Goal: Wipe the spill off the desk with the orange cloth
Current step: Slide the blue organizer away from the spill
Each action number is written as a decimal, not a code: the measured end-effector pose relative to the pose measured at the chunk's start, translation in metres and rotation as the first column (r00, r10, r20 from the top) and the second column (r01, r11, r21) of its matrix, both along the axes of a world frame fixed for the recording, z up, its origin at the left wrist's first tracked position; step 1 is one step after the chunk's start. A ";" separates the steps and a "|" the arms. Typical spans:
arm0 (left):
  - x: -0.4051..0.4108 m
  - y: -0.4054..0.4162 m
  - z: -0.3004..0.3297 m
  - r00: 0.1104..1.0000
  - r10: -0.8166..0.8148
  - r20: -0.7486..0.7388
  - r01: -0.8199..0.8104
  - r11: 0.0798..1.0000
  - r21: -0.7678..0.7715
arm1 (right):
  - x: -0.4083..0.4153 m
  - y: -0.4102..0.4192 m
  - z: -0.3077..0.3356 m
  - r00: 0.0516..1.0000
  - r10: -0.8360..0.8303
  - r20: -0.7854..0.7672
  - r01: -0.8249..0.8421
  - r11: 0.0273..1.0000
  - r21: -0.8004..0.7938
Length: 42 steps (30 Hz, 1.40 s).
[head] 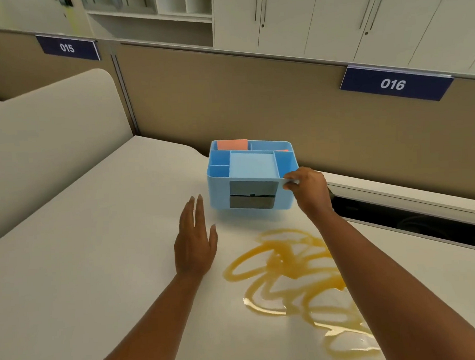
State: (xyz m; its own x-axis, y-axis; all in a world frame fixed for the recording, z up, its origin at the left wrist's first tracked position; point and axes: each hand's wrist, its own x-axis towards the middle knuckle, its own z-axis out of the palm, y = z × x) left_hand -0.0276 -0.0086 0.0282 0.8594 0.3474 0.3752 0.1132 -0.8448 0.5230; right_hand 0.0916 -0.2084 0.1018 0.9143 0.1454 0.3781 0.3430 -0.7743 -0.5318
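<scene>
An amber, looping spill (296, 276) spreads over the pale desk (97, 256) to the right of centre, partly under my right forearm. Behind it a light blue desk organiser (246, 163) is tilted, its near side lifted off the desk. My right hand (307, 190) grips its front right rim. The orange cloth (232, 145) pokes out of the organiser's back left compartment. My left hand (195, 242) hovers flat with fingers spread, left of the spill and short of the organiser, holding nothing.
A tan partition (254, 102) with signs 015 (67, 47) and 016 (393, 84) runs behind the desk. A dark cable slot (414, 220) opens along the desk's back right. A cream divider (50, 140) stands to the left. White cabinets (332, 15) lie beyond.
</scene>
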 end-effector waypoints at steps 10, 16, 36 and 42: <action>-0.034 0.047 0.041 0.989 0.086 0.120 -0.125 0.920 0.371 | -0.039 0.069 -0.003 0.949 0.306 -0.072 -0.307 0.952 -0.002; -0.062 0.065 0.039 0.988 0.070 0.135 -0.112 0.936 0.333 | -0.061 0.093 -0.012 0.920 0.361 -0.153 -0.337 0.928 0.160; -0.073 0.073 0.025 0.994 -0.007 -0.109 0.033 0.971 0.238 | -0.073 0.110 -0.030 0.894 0.371 -0.251 -0.401 0.913 -0.078; -0.079 0.067 0.019 0.991 0.087 -0.101 -0.041 0.920 0.390 | -0.091 0.079 -0.027 0.917 0.347 -0.198 -0.372 0.922 -0.106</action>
State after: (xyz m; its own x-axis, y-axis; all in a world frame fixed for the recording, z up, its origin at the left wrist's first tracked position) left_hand -0.1069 0.0588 0.0476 0.8852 0.2507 0.3918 0.2131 -0.9673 0.1375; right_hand 0.0010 -0.1292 0.0745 0.8391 0.5160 0.1722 0.5251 -0.6856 -0.5042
